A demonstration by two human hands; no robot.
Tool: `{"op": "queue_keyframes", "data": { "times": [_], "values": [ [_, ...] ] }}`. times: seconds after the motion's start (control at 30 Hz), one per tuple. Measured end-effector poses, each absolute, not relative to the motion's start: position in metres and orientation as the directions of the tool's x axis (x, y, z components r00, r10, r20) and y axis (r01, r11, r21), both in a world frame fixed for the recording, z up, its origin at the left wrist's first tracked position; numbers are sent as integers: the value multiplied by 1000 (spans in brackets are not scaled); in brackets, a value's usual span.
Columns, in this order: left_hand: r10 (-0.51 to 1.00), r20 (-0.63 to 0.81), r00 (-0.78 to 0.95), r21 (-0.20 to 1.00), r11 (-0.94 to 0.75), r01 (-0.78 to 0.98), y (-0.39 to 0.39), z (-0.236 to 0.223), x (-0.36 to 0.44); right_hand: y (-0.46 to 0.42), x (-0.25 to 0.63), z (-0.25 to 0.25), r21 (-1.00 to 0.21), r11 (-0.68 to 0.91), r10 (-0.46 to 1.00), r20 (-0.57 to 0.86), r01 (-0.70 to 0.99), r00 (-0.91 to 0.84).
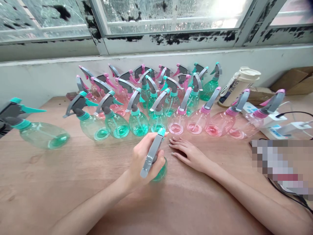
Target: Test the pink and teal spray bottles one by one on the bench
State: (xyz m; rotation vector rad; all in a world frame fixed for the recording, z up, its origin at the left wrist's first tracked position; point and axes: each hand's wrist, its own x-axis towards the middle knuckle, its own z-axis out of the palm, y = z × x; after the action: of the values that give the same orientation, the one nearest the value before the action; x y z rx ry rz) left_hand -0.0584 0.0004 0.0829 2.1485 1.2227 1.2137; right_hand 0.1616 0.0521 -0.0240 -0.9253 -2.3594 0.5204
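Observation:
My left hand is closed around the neck of a green spray bottle with a grey and turquoise trigger head. The bottle stands on the wooden table; my hand hides much of its body. My right hand lies on the tabletop with its fingers apart, to the right of that bottle, holding nothing. Just beyond both hands runs a front row of spray bottles, green ones on the left and pink ones on the right. A lone green spray bottle stands at the far left.
More pink and green spray bottles crowd behind the front row. A white-lidded cup stands at the back right, near cardboard. White power strips with cables lie at the right, above a pixelated area. A wall with windows closes off the back.

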Motion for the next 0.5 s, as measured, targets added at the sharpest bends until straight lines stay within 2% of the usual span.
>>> {"op": "queue_keyframes", "data": {
  "times": [0.5],
  "values": [
    [825,504,256,694,-563,449,1,79,-60,53,162,-26,-506,694,704,331,512,-628]
  ]
}}
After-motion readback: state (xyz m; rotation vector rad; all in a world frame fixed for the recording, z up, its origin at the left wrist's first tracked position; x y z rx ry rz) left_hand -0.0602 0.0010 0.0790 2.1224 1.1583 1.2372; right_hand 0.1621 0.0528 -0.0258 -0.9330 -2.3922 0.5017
